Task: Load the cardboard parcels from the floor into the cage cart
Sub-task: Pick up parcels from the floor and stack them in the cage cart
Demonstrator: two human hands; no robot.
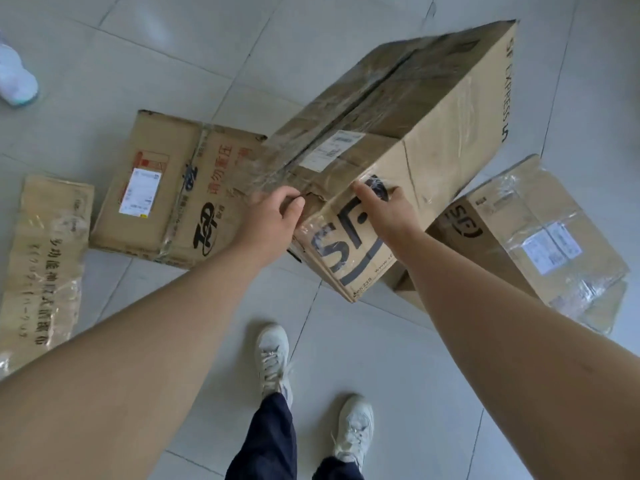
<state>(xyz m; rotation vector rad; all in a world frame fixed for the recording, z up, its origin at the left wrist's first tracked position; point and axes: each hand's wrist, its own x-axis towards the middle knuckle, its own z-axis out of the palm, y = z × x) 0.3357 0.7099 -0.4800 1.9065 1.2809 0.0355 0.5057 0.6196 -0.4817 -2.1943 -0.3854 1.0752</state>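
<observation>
1. Your left grip (277, 213) has its fingers curled over the torn near edge of the big parcel (398, 133) and pinches the card there. Your right grip (384, 206) is curled over the same near end, just beside it, on the shiny tape by the black letters.
2. That big parcel is at 12 to 1 o'clock from your feet. It is tipped, with its near corner up off the floor (173, 46). I cannot tell if its far end rests on anything.
3. You have both grips close together on one end. I think that is a weak hold for such a long box, so move one grip under the low near corner and the other along the side.
4. Do not pull on the torn card. It looks soft and may rip more.
5. Shiny tape can be slippery, so hold bare card if you can.
6. Keep the box close to your body and lift it flat, not tipped.
7. Watch your step. You have a flat parcel (156, 188) at 10 o'clock, a taped parcel (536, 244) at 3 o'clock and a thin card sheet (45, 258) at 9 o'clock.
8. No cage cart shows here, so find it before you walk.
</observation>
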